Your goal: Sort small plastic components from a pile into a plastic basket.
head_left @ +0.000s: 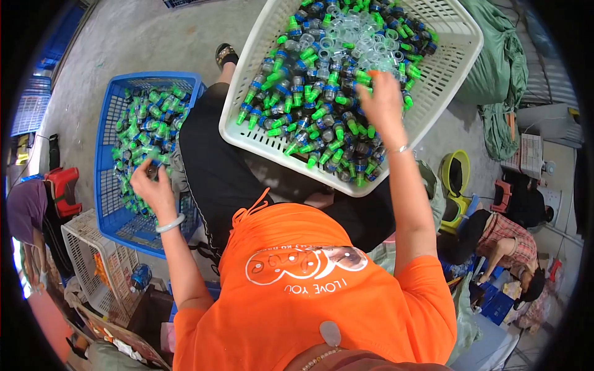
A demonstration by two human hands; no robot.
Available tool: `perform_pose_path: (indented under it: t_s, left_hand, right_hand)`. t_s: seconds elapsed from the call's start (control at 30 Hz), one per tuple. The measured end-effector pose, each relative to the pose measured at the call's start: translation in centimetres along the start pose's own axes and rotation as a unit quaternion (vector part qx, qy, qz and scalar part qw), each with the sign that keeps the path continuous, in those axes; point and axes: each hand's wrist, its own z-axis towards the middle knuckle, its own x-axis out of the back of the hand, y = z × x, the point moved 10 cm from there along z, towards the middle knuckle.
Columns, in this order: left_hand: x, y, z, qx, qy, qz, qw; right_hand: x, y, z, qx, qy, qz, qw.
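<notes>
My left hand (151, 185) is above the blue basket (111, 216), its thumb and finger apart. A blurred small bottle with a green cap (147, 153) is just beyond the fingertips; whether they touch it is unclear. That basket holds many similar small dark bottles (158, 114). My right hand (382, 105) reaches over the right part of the white basket (244, 133), smeared by motion, with an orange patch at its fingertips. Beneath it lie many small bottles with green caps and blue bands (309, 99). Loose clear plastic caps (359, 40) are heaped at the far side.
The white basket rests across my lap, and the blue one stands beside my left leg. A pale crate (86, 260) and a red stool (64, 191) are at left. Green sacking (492, 68) and a yellow tub (456, 173) are at right, near another person bending (504, 241).
</notes>
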Motion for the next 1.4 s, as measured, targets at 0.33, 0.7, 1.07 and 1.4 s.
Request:
perform_pose_path:
  t_s: [0.33,0.7,1.07,1.4]
  left_hand:
    - [-19.3,15.9,-6.9,-0.207,-0.285,-0.115,0.929]
    - [-29.9,13.8,-6.6,-0.076,-0.361,-0.081,0.926]
    - [-23.3,14.7,-8.1,0.31,-0.392,-0.576,0.647]
    - [-21.3,13.5,-6.1,0.12,-0.295,-0.288,0.903]
  right_hand:
    - [-7.2,2.9,1.0,-0.041,-0.045,0.005,0.998]
    - [-3.3,0.0,1.0,-0.082,-0.096,0.142,0.982]
    - [-3.8,-8.6,-3.0,-0.143,-0.165,0.493,0.842]
    - [-1.4,-14.3,-3.4,0.004,-0.084,0.351,0.933]
